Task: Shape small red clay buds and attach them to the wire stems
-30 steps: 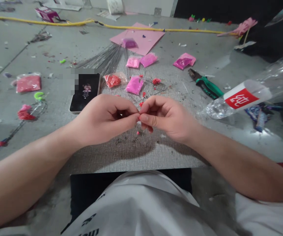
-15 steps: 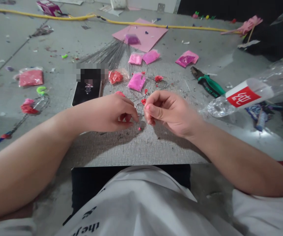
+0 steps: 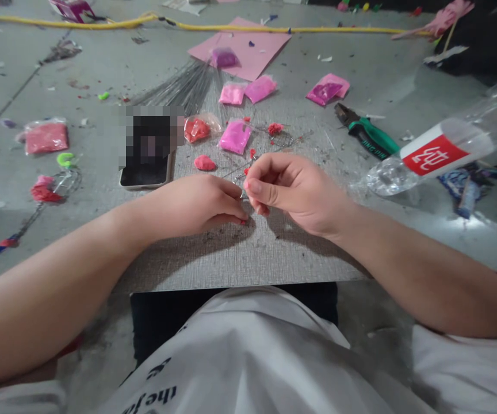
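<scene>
My left hand [image 3: 207, 204] is palm-down over the grey table, thumb and forefinger closed on a tiny red clay bit [image 3: 243, 222]. Beside it, my right hand [image 3: 295, 192] holds a small pink clay bit [image 3: 247, 184] pinched between thumb and forefinger. Thin wire with red clay pieces [image 3: 252, 154] lies just behind the hands, partly hidden by them. A coral-pink clay lump [image 3: 204, 163] rests behind my left hand. Farther back are an opened bag of red clay [image 3: 197, 130], a bag of pink clay [image 3: 234, 137] and a wire piece with a red clay flower [image 3: 275, 129].
A phone [image 3: 147, 152] lies left of the hands. Green-handled pliers [image 3: 369, 135] and a plastic bottle [image 3: 434, 155] lie to the right. Wire strands [image 3: 175, 86] and a pink sheet [image 3: 257, 54] are farther back, near a yellow cable [image 3: 231, 27]. A wire-and-clay piece [image 3: 45, 190] sits at left.
My left hand has come down to the small red bit on the table and closed its fingertips on it, uncovering the coral-pink lump. My right hand keeps its pinch. The view has shifted slightly.
</scene>
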`<state>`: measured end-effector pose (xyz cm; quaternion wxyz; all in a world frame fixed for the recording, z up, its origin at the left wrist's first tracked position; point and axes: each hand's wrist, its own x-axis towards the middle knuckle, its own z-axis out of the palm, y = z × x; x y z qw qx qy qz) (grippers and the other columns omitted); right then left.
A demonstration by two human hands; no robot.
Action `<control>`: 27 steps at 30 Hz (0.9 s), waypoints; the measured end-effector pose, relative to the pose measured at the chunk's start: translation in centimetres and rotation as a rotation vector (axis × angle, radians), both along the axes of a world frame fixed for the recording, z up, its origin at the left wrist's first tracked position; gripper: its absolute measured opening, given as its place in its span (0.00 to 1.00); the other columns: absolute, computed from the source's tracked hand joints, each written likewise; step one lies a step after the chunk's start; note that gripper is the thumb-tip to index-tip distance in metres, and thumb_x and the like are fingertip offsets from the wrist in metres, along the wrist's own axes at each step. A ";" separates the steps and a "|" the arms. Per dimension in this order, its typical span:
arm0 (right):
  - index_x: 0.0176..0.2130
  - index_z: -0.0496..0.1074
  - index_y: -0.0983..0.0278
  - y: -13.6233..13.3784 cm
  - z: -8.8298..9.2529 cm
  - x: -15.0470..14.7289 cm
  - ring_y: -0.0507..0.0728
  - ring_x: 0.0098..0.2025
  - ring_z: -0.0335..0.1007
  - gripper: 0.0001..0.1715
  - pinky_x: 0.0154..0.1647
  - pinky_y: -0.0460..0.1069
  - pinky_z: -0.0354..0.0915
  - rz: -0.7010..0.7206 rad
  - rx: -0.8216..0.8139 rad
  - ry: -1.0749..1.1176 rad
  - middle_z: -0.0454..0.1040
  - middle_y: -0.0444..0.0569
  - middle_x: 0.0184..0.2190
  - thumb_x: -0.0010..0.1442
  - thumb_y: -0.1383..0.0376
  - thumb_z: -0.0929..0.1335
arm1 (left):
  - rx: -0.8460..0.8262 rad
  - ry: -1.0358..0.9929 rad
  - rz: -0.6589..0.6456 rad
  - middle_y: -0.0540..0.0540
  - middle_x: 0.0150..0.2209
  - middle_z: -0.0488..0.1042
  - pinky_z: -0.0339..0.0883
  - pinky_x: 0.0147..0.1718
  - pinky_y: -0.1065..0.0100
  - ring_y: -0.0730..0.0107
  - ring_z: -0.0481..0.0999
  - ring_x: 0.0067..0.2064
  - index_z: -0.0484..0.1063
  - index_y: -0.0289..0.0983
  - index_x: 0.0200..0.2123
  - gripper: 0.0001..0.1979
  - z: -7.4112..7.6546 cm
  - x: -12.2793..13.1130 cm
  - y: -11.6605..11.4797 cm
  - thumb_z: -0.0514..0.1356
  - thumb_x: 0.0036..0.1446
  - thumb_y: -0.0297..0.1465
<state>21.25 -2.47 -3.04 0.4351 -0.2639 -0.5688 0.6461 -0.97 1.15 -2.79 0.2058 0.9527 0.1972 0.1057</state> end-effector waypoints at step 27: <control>0.43 0.81 0.64 -2.9 1.0 -0.8 0.48 0.32 0.76 0.05 0.30 0.43 0.72 -0.181 0.254 0.037 0.80 0.44 0.32 0.66 0.67 0.74 | -0.145 -0.856 0.201 0.52 0.21 0.57 0.64 0.27 0.65 0.71 0.64 0.25 0.86 0.46 0.44 0.10 2.1 1.1 -2.8 0.68 0.61 0.27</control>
